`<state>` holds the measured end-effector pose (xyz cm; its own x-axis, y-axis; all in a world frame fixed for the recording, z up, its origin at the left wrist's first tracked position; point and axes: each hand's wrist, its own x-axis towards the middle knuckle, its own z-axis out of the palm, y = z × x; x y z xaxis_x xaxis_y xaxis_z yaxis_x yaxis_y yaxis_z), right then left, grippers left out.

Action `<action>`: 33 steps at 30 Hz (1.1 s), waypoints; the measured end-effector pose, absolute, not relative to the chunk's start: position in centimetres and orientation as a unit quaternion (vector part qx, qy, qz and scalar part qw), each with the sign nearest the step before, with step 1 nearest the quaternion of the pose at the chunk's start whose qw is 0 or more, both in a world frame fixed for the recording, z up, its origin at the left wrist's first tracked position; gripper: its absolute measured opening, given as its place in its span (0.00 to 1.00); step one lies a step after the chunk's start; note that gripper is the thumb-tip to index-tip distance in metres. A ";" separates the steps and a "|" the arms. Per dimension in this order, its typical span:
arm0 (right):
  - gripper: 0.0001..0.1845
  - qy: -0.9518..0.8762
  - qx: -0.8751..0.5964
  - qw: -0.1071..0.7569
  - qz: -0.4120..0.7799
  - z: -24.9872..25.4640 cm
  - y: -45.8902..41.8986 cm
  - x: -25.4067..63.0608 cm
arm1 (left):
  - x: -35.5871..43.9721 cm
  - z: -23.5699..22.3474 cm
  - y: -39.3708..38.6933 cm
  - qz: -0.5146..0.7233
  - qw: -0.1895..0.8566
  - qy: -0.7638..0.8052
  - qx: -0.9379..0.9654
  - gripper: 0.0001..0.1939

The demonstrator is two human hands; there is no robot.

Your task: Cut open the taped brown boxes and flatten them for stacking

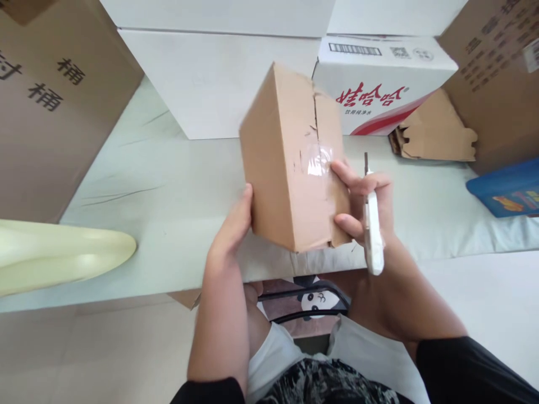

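Note:
A small brown cardboard box (269, 163) is held tilted over the pale table covering, with clear tape (319, 160) across the seam on its side. My left hand (236, 221) grips its left side, the thumb showing and the other fingers hidden behind the box. In my right hand (373, 196) is a white utility knife (373, 235), with a narrow dark blade sticking out at the top, away from me. Fingers of the same hand also press on the box's right side, near the tape. The blade is beside the box and apart from it.
White cartons (227, 78) and a red-lettered white carton (379, 84) stand behind. Flattened cardboard (438, 134) and a blue package (507, 188) lie at the right. Large brown cartons (63, 101) stand on both sides. A pale yellow-green rounded object (63, 252) is at left.

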<state>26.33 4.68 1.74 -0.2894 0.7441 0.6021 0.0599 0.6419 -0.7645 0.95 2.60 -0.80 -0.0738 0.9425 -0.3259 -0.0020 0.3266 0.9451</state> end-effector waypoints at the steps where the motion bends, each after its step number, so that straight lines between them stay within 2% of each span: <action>1: 0.23 -0.727 -0.283 0.532 0.330 1.9 4.6 26.4 | 1.0 -0.7 2.5 0.393 0.575 0.603 0.390 0.40; 7: 0.20 -0.706 -0.324 0.515 0.363 2.1 4.6 27.3 | 0.9 0.0 2.4 0.224 0.624 0.631 0.403 0.28; 9: 0.18 -0.709 -0.330 0.499 0.373 2.0 4.7 27.6 | 0.6 0.0 2.5 0.257 0.578 0.650 0.421 0.27; 11: 0.17 -0.716 -0.329 0.478 0.388 2.1 4.6 27.8 | 0.3 -0.1 2.5 0.357 0.489 0.661 0.443 0.33; 14: 0.17 -0.742 -0.314 0.430 0.406 2.5 4.2 27.5 | 0.0 -0.4 2.3 0.475 0.376 0.584 0.540 0.41; 16: 0.18 -0.761 -0.308 0.404 0.403 2.8 4.0 27.0 | 0.3 -0.6 2.2 0.476 0.338 0.523 0.621 0.40; 18: 0.18 -0.754 -0.317 0.431 0.382 3.0 3.9 26.6 | 0.9 -0.8 2.1 0.453 0.312 0.490 0.676 0.38; 22: 0.14 -0.630 -0.366 0.586 0.355 4.0 4.0 26.5 | 2.5 -1.0 2.0 0.434 0.279 0.475 0.713 0.33; 25: 0.17 -0.563 -0.376 0.632 0.376 5.5 4.1 26.7 | 3.3 -0.9 1.6 0.432 0.268 0.469 0.723 0.30; 28: 0.18 -0.549 -0.372 0.640 0.387 6.7 3.6 26.4 | 3.8 -0.7 1.1 0.426 0.262 0.459 0.734 0.27; 30: 0.17 -0.560 -0.387 0.616 0.397 7.0 3.1 26.0 | 4.2 -0.6 0.9 0.423 0.259 0.453 0.741 0.25; 33: 0.09 -0.604 -0.452 0.551 0.359 6.4 2.5 25.5 | 4.6 -0.3 0.6 0.416 0.263 0.453 0.744 0.24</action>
